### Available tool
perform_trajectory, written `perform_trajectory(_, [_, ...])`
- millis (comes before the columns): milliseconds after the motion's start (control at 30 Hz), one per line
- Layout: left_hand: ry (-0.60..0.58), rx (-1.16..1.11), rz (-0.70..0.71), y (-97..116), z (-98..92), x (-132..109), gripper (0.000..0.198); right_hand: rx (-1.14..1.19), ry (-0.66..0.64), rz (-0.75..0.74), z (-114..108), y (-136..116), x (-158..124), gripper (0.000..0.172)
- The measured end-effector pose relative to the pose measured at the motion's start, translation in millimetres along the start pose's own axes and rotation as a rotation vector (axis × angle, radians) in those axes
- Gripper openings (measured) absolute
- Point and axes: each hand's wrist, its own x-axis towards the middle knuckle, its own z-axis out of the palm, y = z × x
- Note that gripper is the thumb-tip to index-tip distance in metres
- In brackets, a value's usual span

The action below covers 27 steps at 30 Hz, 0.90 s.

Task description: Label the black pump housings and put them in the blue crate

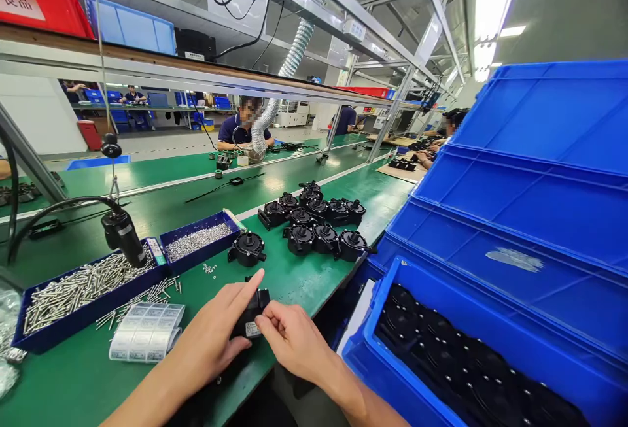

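Near the front edge of the green bench, my left hand [216, 329] is closed around a black pump [250, 312] and covers much of it. On the side of the pump shows a small white label [252, 329]. At that label's right edge are the curled fingers and thumb of my right hand [289, 335], pinched together. To the left lies a curling strip of silvery labels [147, 332]. A single black pump [248, 248] stands just beyond my hands, and a group of several similar pumps [314, 218] sits farther back.
A blue tray of long screws [22, 322] and a blue tray of small nuts [201, 258] stand left, with loose ones around. An electric screwdriver [122, 237] hangs above the screws. At right, a blue crate [373, 335] holds black parts beside tall stacked crates [530, 218]. Other people work beyond.
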Motion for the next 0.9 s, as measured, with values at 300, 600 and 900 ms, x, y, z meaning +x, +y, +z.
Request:
perform_trajectory(300, [-0.009,0.005,0.000,1.6,-0.7,0.6,0.118,-0.165,0.069,-0.089,9.0,2.3,-6.1,0.029])
perform_trajectory(600, [-0.007,0.052,0.002,1.4,-1.6,1.6,0.115,-0.229,0.183,0.030,-1.8,26.7,2.3,0.028])
perform_trajectory(900, [0.084,0.221,0.140,-26.5,-5.7,-13.0,0.090,-0.031,0.089,0.298,19.9,-4.4,9.9,0.077])
